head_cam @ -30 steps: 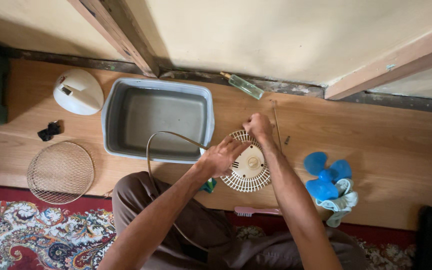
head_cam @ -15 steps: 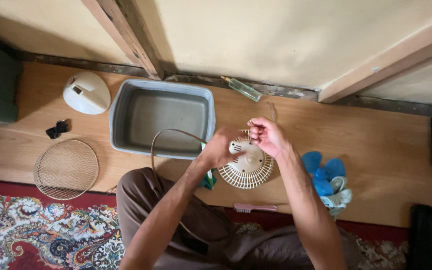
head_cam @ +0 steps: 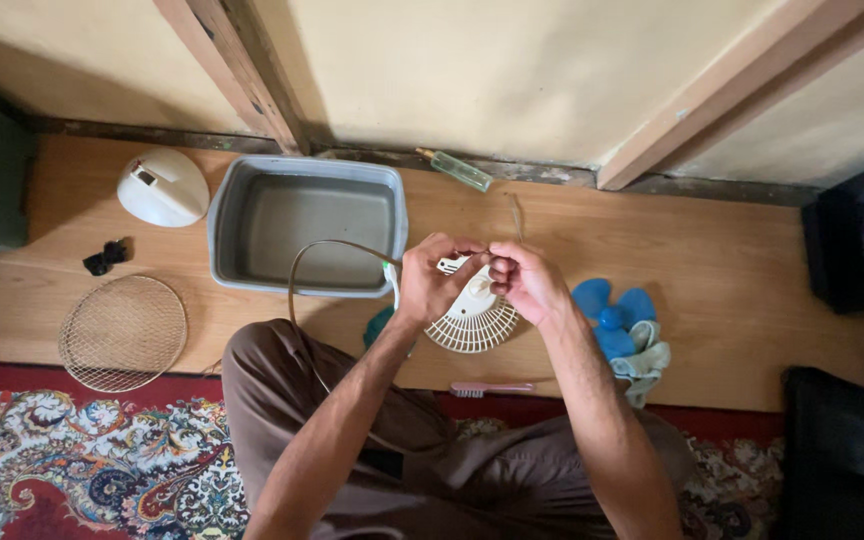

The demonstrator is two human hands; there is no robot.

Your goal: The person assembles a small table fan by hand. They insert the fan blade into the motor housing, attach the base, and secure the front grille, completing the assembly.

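Observation:
A cream round fan part with a ribbed grille (head_cam: 472,318) is tilted up off the wooden floor between my hands. My left hand (head_cam: 427,278) grips its left side, and my right hand (head_cam: 525,280) pinches at its top edge. The fingertips of both hands meet over the part's motor housing. A thin brown cord (head_cam: 304,266) loops from the part past the tub. A green cloth (head_cam: 380,325) lies under my left wrist. I sit cross-legged in brown trousers.
A grey plastic tub (head_cam: 304,226) stands ahead, with a white dome-shaped cover (head_cam: 160,187) to its left and a round wire grille (head_cam: 122,332) nearer. A blue fan blade (head_cam: 610,313) rests on a pale cloth at right. A pink toothbrush (head_cam: 492,388) lies near my knee, a small glass bottle (head_cam: 457,169) by the wall.
The fan part has been lifted and tilted up from lying flat. My right hand has come in from its far edge to meet my left hand on top.

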